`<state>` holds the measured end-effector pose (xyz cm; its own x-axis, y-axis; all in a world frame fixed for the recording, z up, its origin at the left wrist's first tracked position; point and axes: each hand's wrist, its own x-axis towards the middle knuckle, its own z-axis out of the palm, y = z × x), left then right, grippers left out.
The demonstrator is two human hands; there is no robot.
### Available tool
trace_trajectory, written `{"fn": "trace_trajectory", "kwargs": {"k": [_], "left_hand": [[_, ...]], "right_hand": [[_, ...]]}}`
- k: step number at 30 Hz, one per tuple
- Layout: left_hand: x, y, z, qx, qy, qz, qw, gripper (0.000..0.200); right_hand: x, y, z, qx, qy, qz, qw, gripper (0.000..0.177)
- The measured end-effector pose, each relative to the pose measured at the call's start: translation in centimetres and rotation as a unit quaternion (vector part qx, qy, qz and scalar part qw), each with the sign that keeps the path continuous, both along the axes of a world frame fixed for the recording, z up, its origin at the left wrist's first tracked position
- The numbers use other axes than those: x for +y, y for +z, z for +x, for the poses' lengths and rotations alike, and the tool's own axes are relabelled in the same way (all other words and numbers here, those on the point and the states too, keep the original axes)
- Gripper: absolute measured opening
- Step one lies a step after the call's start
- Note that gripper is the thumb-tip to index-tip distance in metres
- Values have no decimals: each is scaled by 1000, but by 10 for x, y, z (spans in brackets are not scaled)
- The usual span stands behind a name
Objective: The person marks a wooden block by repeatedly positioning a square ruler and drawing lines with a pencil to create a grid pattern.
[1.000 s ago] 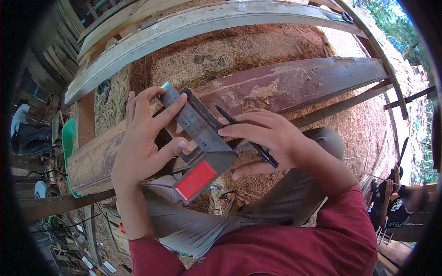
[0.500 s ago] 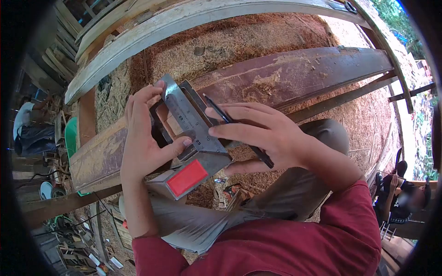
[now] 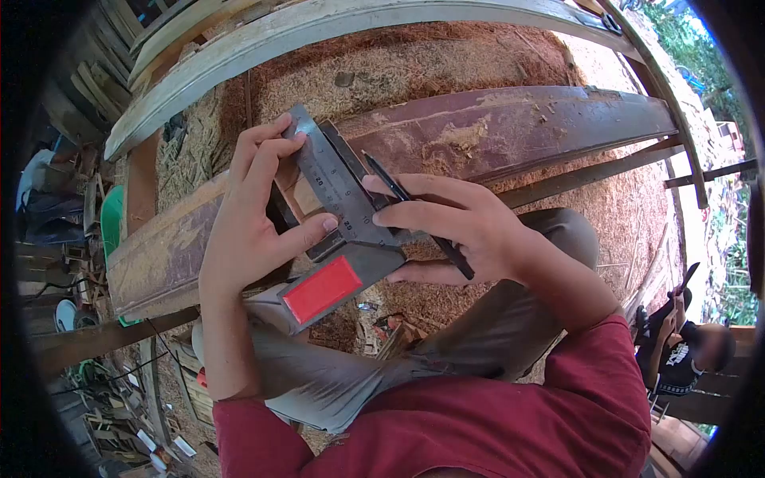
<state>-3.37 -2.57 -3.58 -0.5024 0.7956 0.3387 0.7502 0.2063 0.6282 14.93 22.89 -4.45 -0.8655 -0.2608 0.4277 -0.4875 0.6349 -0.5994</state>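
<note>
My left hand (image 3: 243,227) holds a metal try square (image 3: 325,171), its fingers on the far end of the marked blade and its thumb near the stock. A red rectangle (image 3: 322,288) sits on the stock. Beneath the blade is a dark frame-like piece (image 3: 344,151) with an opening, partly hidden by the square and hands. A black pencil (image 3: 384,174) is gripped in my right hand (image 3: 470,227), tip pointing up and left. The right fingertips also rest against the square's edge near the stock.
A dusty reddish-brown plank (image 3: 510,131) lies across supports in front of me. Farther off runs a long pale beam (image 3: 263,60). Sawdust and shavings (image 3: 366,72) cover the ground. One person (image 3: 689,350) is at the right, another (image 3: 44,171) at the far left.
The left index finger and fingertips have shifted on the blade, now spread farther along it. The square has moved slightly, and the pencil stays in my right hand.
</note>
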Motion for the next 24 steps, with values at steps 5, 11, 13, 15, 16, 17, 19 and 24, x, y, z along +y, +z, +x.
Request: {"fn": "trace_trajectory", "kwargs": {"k": [5,11,13,15,16,17,19,24], "left_hand": [[0,1,-1,0,-12,-7,1000,83],[0,4,-1,-14,-21,-24,999,85],[0,7,0,-13,-17,-49,999,87],[2,7,-1,5,-27,-40,999,84],[3,7,-2,15,-32,-36,999,83],[4,6,-2,10,-37,-32,999,83],[5,2,-3,0,-47,-25,999,84],[6,-2,-4,13,-61,-26,998,84]], "right_hand": [[1,0,3,-16,-2,-23,1000,67],[3,-1,6,-17,1,-18,1000,60],[4,-3,8,-22,-7,-24,999,58],[6,-6,8,-7,-5,-20,1000,56],[6,-7,8,1,-4,-19,1000,56],[7,-7,8,4,-4,-18,1000,56],[7,-7,9,11,-5,-16,1000,55],[7,-10,10,18,-4,-19,1000,54]]}}
